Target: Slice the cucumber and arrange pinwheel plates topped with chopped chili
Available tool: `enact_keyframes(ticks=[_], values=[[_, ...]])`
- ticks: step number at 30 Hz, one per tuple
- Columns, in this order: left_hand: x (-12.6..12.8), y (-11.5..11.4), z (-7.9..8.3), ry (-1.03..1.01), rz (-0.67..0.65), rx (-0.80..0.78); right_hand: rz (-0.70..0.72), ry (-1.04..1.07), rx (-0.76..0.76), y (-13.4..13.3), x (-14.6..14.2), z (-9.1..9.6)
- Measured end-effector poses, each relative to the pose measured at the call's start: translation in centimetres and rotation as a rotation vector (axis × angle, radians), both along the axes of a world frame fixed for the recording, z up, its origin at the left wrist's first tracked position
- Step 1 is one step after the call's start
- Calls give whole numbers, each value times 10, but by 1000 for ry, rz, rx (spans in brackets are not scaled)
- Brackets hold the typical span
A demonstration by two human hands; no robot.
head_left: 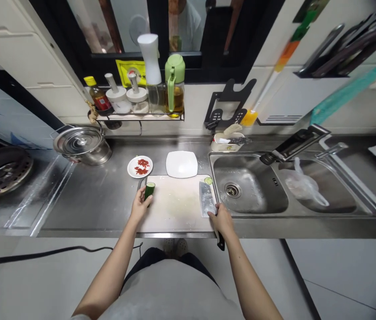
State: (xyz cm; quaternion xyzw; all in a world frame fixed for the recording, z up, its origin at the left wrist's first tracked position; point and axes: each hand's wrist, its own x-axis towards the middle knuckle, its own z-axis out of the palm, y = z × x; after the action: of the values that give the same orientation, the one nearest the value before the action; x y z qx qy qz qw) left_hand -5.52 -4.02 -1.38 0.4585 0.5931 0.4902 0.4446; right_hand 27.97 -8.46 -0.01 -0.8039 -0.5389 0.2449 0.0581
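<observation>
- Cutting board (174, 204): on counter (84, 195), left of sink (257, 195).
- Cleaver (207, 200): blade flat along board's right edge.
- Right hand (224, 220): closed round cleaver where blade meets handle.
- Left hand (137, 206): holding cucumber piece (149, 190) at board's left edge. Step looks like positioning, no cut under way; cutting calls for cucumber steadied mid-board, blade lifted.
- Cucumber slices (208, 181): beside blade's far end.
</observation>
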Motion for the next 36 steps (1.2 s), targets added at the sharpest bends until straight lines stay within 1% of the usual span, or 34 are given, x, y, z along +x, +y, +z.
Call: enact_keyframes(ticks=[3, 5, 7, 9, 11, 13, 15, 19, 23, 26, 30, 36], values=[[9, -12, 0, -186, -100, -35, 2, 34, 6, 1, 4, -2], [14, -16, 2, -188, -138, -54, 1, 60, -3, 1, 6, -3], [20, -20, 4, -67, -164, -41, -1, 116, 16, 0, 7, -4], [25, -22, 5, 131, -197, -5, -29, 225, 36, -1, 4, -4], [30, -25, 2, 340, -235, 45, -69, 353, 27, -1, 0, -2], [35, -29, -3, 508, -273, 109, -80, 417, 12, 0, -6, 2], [39, -32, -9, 626, -321, 165, -28, 384, 18, 3, -13, 9], [42, -36, -17, 762, -393, 222, 177, 232, -52, 10, -28, 29], [42, -38, -17, 834, -390, 240, 335, 34, -149, 12, -45, 48], [41, -39, -15, 880, -383, 255, 437, -54, -212, 12, -58, 56], [43, -38, -15, 863, -375, 321, 536, -101, -260, 11, -71, 62], [40, -34, -24, 772, -353, 414, 622, -137, -248, 6, -83, 72]])
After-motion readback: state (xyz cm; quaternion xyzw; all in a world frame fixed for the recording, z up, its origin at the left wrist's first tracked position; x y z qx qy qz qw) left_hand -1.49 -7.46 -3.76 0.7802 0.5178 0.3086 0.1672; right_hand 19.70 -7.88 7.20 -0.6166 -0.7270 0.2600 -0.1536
